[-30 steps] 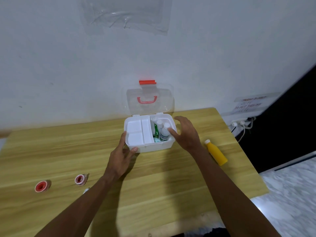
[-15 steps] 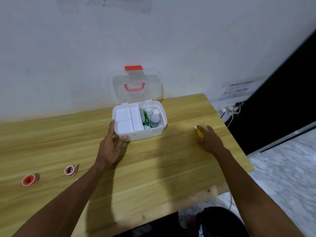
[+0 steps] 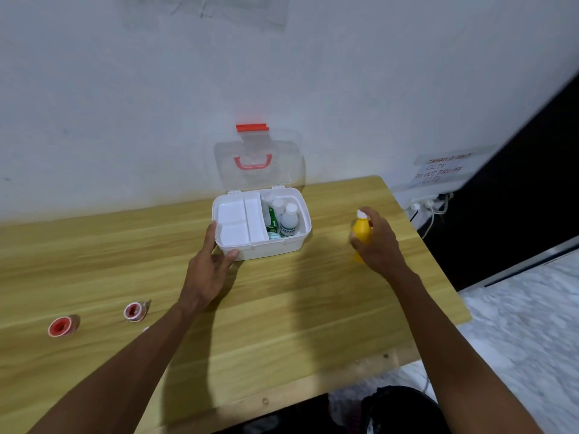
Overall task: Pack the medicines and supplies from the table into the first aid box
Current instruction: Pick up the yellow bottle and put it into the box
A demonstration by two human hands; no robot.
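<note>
The white first aid box [image 3: 275, 247] stands open against the wall, its clear lid [image 3: 282, 170] with a red handle raised. A white inner tray [image 3: 239, 220] fills its left half; a white bottle [image 3: 289, 222] and a green packet [image 3: 272, 221] stand in its right half. My left hand [image 3: 208, 267] rests against the box's front left corner, thumb and fingers touching its wall. My right hand [image 3: 380, 242] grips a yellow bottle [image 3: 361, 228] with a white cap, lifted upright to the right of the box.
Two red-cored tape rolls [image 3: 61, 326] [image 3: 135, 311] lie on the wooden table [image 3: 282, 308] at the left. The table's right edge drops to a marbled floor [image 3: 532, 324]. A power strip with plugs [image 3: 429, 205] sits behind the table's far right corner.
My right hand left the box, reached right to the yellow bottle lying on the table, closed on it and lifted it upright. My left hand stayed on the box.
</note>
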